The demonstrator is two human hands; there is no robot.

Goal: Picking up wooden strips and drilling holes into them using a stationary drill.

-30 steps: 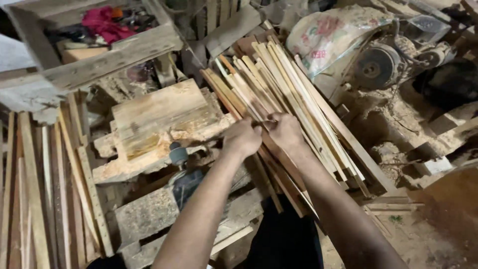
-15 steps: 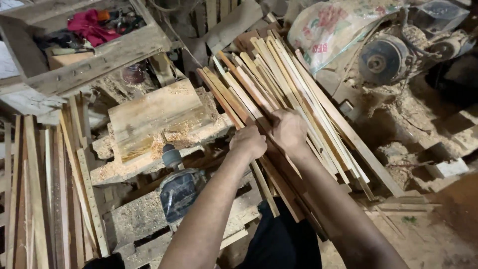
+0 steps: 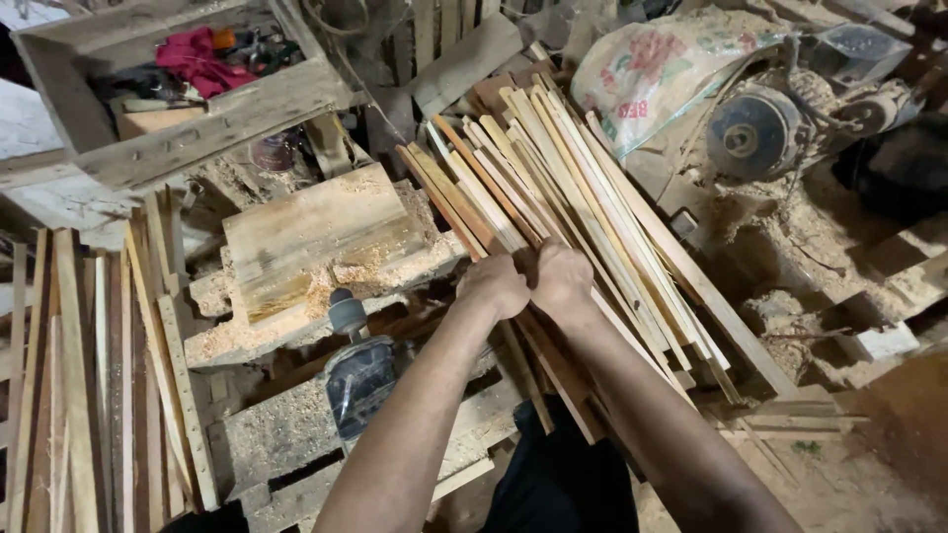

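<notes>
1. From my remote seat, I saw both forearms stretched forward and up the frame, the left hand [image 3: 494, 286] and right hand [image 3: 561, 276] side by side, knuckles up, touching.
2. Both sets of fingers were curled down onto the bundle of thin wooden slats [image 3: 553, 188]; I could not tell how tightly, since the fingertips were hidden.
3. The slats lay fanned diagonally across the middle of the cluttered workbench, running from upper left to lower right.
4. A pale printed sack [image 3: 662, 74] with red flower patterns (dusted with sawdust) sat behind the slats at upper right, beside a round grey motor [image 3: 752, 133].
5. A wooden crate [image 3: 217, 118] holding red cloth stood at upper left.
</notes>
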